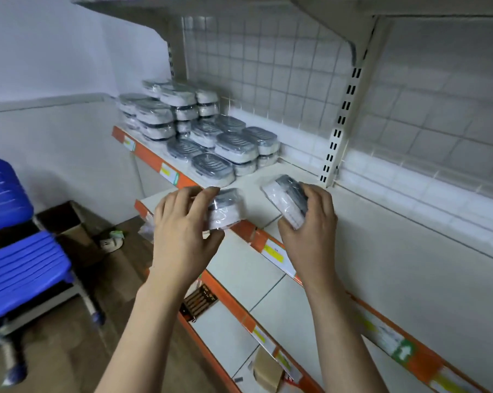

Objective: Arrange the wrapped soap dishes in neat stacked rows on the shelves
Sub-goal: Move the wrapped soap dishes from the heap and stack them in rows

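Observation:
My left hand [183, 231] grips a wrapped soap dish [225, 209], white with a grey ribbed top, held level above the shelf's orange front edge. In my right hand [310, 225] is a second wrapped soap dish [286, 199], tilted on its side over the white shelf [381, 251]. Farther left on the same shelf stand several stacked wrapped soap dishes [200, 129] in rows, tallest at the back left and lowest nearest me.
An orange price strip [273, 251] runs along the shelf front. A lower shelf [239, 279] sits beneath it, and an upper shelf [239, 4] hangs overhead. A blue chair [18, 251] and an open cardboard box [63, 219] stand on the floor at left.

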Available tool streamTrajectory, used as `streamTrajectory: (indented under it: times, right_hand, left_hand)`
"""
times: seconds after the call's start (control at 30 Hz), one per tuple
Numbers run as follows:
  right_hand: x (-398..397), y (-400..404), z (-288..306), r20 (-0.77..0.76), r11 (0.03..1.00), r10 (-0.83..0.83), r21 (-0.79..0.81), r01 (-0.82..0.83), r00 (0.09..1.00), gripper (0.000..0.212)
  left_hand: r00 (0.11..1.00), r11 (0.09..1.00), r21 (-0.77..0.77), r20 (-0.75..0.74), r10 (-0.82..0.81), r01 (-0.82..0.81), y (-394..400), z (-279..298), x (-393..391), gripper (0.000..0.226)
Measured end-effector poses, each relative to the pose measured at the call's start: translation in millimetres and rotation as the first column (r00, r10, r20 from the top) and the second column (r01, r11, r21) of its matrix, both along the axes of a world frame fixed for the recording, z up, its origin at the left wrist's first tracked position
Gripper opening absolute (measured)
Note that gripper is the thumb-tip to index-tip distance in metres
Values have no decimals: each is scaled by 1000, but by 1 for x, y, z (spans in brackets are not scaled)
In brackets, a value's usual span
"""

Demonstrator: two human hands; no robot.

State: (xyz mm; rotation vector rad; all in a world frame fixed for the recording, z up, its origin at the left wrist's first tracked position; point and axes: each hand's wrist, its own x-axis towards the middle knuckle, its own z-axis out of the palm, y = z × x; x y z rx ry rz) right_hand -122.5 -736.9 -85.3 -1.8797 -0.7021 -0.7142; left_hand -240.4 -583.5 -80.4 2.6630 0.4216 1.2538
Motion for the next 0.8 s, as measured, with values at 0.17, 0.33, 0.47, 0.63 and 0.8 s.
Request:
streamTrajectory:
  times: [0.17, 0.33, 0.47, 0.63, 0.8]
  right_hand:
    - [-4, 67, -7, 42, 976, -182, -110, 186, 982, 65]
    - [-17, 142, -7, 60, 929, -280, -233, 286, 958, 67]
    - [-26, 189, -5, 109, 881, -342, -307, 359, 933, 66]
    - [-15, 227, -2, 151, 854, -390, -311, 418, 908, 73]
    - [11, 257, -1, 192, 804, -456, -331, 494, 869, 79]
  left_hand:
    - [998, 997, -21, 8, -70, 70, 82, -11, 11, 62]
    - [984, 984, -26, 21, -175, 175, 176, -11, 15, 58]
    - [971, 972, -9, 40, -234, 235, 233, -6, 26, 59]
    - [944, 944, 50, 26, -328, 326, 279, -4, 53, 63]
    - [932, 926, 113, 3, -362, 360, 312, -1, 98, 70]
